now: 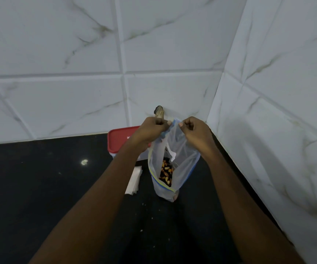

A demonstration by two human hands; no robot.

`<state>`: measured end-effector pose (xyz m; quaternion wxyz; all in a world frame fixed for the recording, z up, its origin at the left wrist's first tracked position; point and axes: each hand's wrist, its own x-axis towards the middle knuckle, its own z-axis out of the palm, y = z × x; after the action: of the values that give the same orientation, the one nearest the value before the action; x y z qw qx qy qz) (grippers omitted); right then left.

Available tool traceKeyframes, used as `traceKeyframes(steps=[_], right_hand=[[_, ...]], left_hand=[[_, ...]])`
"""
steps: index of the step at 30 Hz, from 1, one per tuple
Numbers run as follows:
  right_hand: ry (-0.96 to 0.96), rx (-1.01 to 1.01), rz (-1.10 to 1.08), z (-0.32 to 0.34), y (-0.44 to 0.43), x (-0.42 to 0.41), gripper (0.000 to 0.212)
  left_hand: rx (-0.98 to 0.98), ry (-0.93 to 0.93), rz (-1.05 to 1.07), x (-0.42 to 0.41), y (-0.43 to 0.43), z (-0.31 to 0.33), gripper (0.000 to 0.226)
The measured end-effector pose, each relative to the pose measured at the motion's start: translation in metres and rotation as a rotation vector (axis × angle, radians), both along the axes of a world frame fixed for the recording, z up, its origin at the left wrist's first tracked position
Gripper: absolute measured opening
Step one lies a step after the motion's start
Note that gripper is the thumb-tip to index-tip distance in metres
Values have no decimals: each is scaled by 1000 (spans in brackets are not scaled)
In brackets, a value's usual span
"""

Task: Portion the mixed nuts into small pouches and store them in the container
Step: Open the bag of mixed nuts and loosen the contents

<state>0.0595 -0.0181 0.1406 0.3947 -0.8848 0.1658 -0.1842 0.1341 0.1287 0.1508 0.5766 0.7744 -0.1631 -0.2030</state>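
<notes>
Pinching both sides of the zip bag's (174, 149) mouth was basically the whole picture: left hand (150, 130) had one lip of the seal nipped between curled fingers and thumb, right hand (195, 130) had the opposite lip the same way, and the opening was spread between them.

The bag ran straight down from the hands. Its long axis was upright, the mouth pointed up, and the bottom looked to be sitting on the black counter (58, 187), close to the tiled corner. The mixed nuts (166, 173) were way down in the lower part, so nothing was near the opening.

The stack of small pouches (133, 180) lay flat just left of the bag, nearer the left hand. The red-lidded container (121, 140) sat behind them by the wall, lid on, also on the left.

My guess: the left hand would be the one to let go and grab a pouch while the right kept the bag standing.
</notes>
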Motion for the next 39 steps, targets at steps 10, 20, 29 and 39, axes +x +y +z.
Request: traceKeyframes(steps=[10, 20, 29, 39], right_hand=[[101, 952, 105, 9, -1, -4, 17], [145, 126, 16, -9, -6, -8, 9], [98, 1159, 143, -1, -6, -9, 23], [266, 595, 77, -24, 4, -45, 26]], left_hand=[[-386, 684, 64, 2, 1, -10, 29], [-329, 448, 110, 6, 2, -20, 31], [-493, 583, 47, 4, 2, -14, 36], [119, 79, 39, -20, 33, -35, 27]])
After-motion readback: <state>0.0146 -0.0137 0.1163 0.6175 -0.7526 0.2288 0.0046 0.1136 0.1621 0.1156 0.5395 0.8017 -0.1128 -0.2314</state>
